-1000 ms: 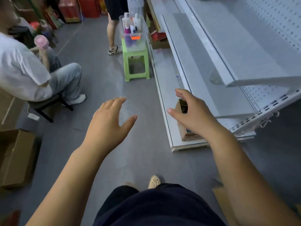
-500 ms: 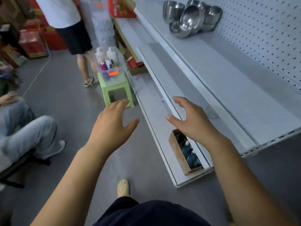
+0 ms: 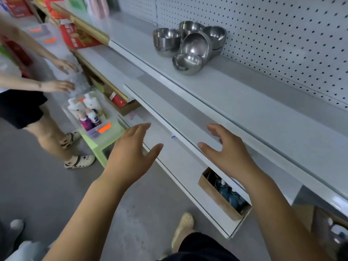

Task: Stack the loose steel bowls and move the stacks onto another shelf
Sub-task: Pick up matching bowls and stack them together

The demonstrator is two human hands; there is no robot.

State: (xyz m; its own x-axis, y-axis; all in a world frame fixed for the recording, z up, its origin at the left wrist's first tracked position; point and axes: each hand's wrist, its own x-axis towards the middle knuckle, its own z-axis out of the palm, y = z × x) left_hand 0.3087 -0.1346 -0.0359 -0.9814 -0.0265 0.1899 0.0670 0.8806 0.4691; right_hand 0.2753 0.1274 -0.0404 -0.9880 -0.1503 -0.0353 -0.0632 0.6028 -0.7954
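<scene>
steel bowls (image 3: 190,47) on upper shelf (image 3: 244,102), well ahead and up from right hand (image 3: 226,155) and left hand (image 3: 130,157). right is nearer. fingers (image 3: 214,129) on both spread, holding nothing.

Beyond the fingertips of the right hand (image 3: 226,153), the top shelf (image 3: 244,110) runs open up to the steel bowls (image 3: 188,46), which crowd together against the pegboard wall (image 3: 282,34). The lip of the middle shelf (image 3: 169,117) juts out right under those fingers. A cardboard box (image 3: 216,193) sits below the wrist. Left of the left hand (image 3: 131,155) and its fingers, a green stool (image 3: 94,153) and another person's legs (image 3: 50,140) narrow the aisle.
</scene>
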